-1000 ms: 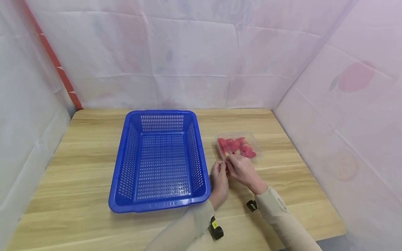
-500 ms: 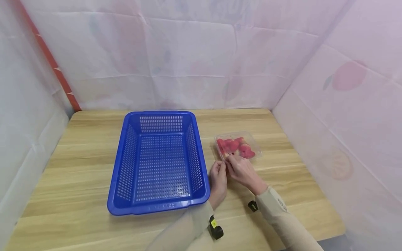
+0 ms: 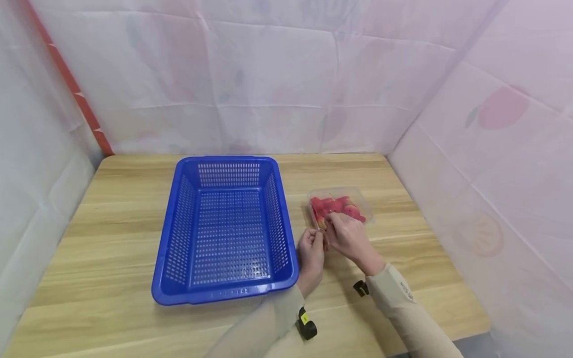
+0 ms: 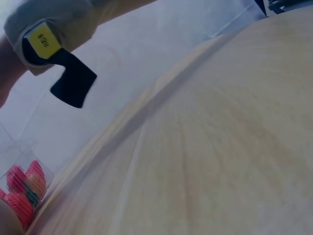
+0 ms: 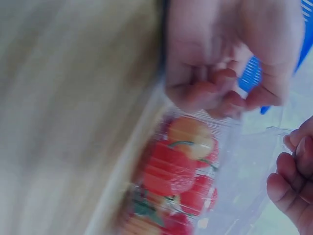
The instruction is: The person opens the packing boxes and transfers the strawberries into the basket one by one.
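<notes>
In the head view, a clear plastic box (image 3: 364,201) holds red and yellow fruit (image 3: 331,205) of unclear kind, some with green stems. My left hand (image 3: 312,251) grips the box's near left edge between thumb and curled fingers. Higher up, my right hand (image 3: 352,239) pinches the edge of a clear lid (image 5: 249,171), as the right wrist view shows. There the lid stands raised at an angle from the fruit-filled part. The left wrist view shows only the box and fruit at its lower left, with the right sleeve (image 4: 63,24) above.
A blue perforated basket (image 3: 226,293) stands just left of the left hand. Both are on a wooden table (image 3: 112,223), with white printed sheets (image 3: 268,74) hanging behind and at the sides. Black bands (image 3: 306,325) circle both wrists.
My right hand has risen slightly and shifted away from the left hand, covering more of the fruit in the head view. The left hand stays at the box's near corner.
</notes>
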A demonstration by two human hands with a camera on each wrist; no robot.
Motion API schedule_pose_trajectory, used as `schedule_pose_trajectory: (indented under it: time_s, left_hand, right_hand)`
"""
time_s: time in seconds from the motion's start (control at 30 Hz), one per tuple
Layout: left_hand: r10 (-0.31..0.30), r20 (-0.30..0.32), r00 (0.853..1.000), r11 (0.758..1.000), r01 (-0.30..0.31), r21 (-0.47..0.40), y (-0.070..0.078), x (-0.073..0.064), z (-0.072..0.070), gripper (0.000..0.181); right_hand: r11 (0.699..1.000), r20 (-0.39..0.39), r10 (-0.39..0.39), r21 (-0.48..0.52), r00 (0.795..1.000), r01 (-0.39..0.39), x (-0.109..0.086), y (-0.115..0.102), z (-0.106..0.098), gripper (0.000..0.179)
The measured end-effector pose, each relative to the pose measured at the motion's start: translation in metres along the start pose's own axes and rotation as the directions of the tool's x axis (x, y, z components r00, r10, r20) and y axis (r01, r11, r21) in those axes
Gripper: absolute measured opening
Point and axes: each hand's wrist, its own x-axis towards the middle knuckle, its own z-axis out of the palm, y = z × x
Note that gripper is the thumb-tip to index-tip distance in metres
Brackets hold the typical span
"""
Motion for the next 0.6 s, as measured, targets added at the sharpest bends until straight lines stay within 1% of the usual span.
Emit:
schedule_pose_trajectory:
  time_s: [0.07, 0.17, 0.2, 0.33, 0.47, 0.6]
  left_hand:
    - [0.004, 0.007, 1.0, 1.0, -0.004, -0.009, -0.001, 0.0, 0.0, 0.016]
    - [-0.011, 0.008, 1.0, 1.0, 0.011, 0.004, -0.002, 0.0, 0.001, 0.014]
    - [-0.017, 0.009, 1.0, 1.0, 0.017, 0.006, -0.006, 0.001, 0.0, 0.014]
    - [-0.051, 0.007, 0.999, 0.999, 0.051, 0.013, -0.005, -0.001, 0.001, 0.013]
    - [-0.08, -0.005, 0.997, 0.997, 0.08, 0.014, -0.003, -0.003, 0.001, 0.013]
    - [-0.111, 0.006, 0.994, 0.994, 0.111, 0.011, -0.001, -0.006, 0.0, 0.01]
  right_hand:
    - [1.0, 0.013, 0.016, 0.007, 1.0, -0.016, 0.004, 0.002, -0.004, 0.01]
    - [0.999, 0.032, 0.039, 0.022, 0.999, -0.04, 0.011, 0.006, -0.01, 0.011]
    - [0.999, 0.035, 0.046, 0.025, 0.998, -0.047, 0.014, 0.007, -0.012, 0.011]
    - [0.998, 0.012, 0.057, 0.024, 0.998, -0.058, 0.028, 0.011, -0.02, 0.016]
    - [0.995, 0.024, 0.104, 0.0, 0.994, -0.104, 0.047, 0.014, -0.025, 0.01]
    - [0.987, 0.049, 0.158, -0.027, 0.986, -0.157, 0.065, 0.019, -0.026, 0.003]
